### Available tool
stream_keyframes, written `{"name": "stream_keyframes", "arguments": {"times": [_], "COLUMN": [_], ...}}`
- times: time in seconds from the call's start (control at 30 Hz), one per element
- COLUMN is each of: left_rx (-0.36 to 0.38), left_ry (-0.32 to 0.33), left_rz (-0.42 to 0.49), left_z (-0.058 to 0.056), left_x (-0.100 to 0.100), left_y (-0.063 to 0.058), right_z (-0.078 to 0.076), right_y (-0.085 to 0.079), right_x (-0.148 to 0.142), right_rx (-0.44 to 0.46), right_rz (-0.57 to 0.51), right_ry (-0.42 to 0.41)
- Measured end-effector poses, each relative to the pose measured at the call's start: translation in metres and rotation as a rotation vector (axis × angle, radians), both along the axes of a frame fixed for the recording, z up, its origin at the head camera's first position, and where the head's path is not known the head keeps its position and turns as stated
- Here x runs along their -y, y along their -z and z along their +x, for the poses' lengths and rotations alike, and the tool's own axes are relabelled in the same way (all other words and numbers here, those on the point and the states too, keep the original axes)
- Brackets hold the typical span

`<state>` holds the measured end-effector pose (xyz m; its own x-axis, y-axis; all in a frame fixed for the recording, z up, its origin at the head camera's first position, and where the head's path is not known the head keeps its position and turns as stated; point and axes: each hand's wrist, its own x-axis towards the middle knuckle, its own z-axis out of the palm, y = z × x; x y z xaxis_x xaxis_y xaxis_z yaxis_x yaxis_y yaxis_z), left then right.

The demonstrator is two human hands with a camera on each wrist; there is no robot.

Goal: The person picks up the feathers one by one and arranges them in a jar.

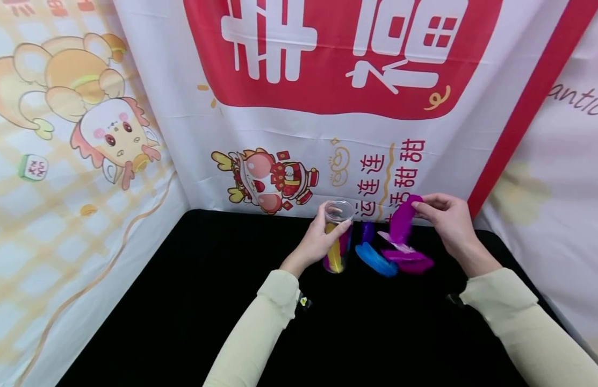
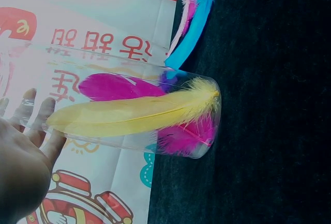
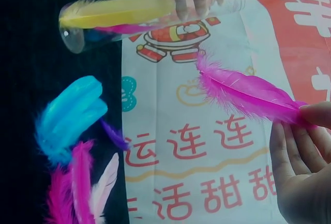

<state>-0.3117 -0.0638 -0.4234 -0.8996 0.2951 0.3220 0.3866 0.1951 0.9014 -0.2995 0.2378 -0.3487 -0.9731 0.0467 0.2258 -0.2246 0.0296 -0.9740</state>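
A clear plastic cup (image 1: 346, 242) stands on the black table with a yellow feather (image 2: 134, 113) and magenta feathers (image 2: 124, 87) inside it. My left hand (image 1: 318, 236) grips the cup around its upper part. Between thumb and fingertips my right hand (image 1: 446, 220) pinches a magenta feather (image 3: 248, 92) by its tip, its fluffy end hanging down, to the right of the cup. On the table below that feather lie blue feathers (image 3: 75, 113), a purple feather (image 3: 115, 133), a pale pink feather (image 3: 106, 182) and other magenta feathers (image 3: 80, 182).
The black table (image 1: 221, 301) reaches back to a white printed cloth (image 1: 279, 123) with red lettering and cartoon figures. More printed cloth (image 1: 76, 215) hangs at the left, and a white cloth (image 1: 560, 204) at the right.
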Motion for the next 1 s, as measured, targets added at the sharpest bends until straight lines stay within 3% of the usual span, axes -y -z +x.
{"name": "stream_keyframes", "arguments": {"times": [0.27,0.37,0.53,0.87,1.0], "left_rx": [0.038,0.048,0.049,0.047,0.041], "left_ry": [0.018,0.027,0.04,0.038,0.039], "left_rz": [-0.006,-0.021,-0.037,-0.038,-0.037], "left_z": [0.002,0.009,0.025,0.027,0.014], "left_x": [-0.006,-0.003,0.001,0.001,0.0], "left_y": [-0.004,-0.015,-0.033,-0.036,-0.021], "right_z": [0.002,0.001,-0.001,-0.003,-0.004], "right_y": [-0.011,-0.015,-0.02,-0.026,-0.029], "right_x": [0.005,0.009,0.015,0.02,0.025], "right_rx": [0.002,-0.013,-0.05,-0.083,-0.085], "right_rz": [0.024,0.033,-0.041,-0.033,-0.069], "right_ry": [0.007,0.018,-0.027,-0.012,-0.028]}}
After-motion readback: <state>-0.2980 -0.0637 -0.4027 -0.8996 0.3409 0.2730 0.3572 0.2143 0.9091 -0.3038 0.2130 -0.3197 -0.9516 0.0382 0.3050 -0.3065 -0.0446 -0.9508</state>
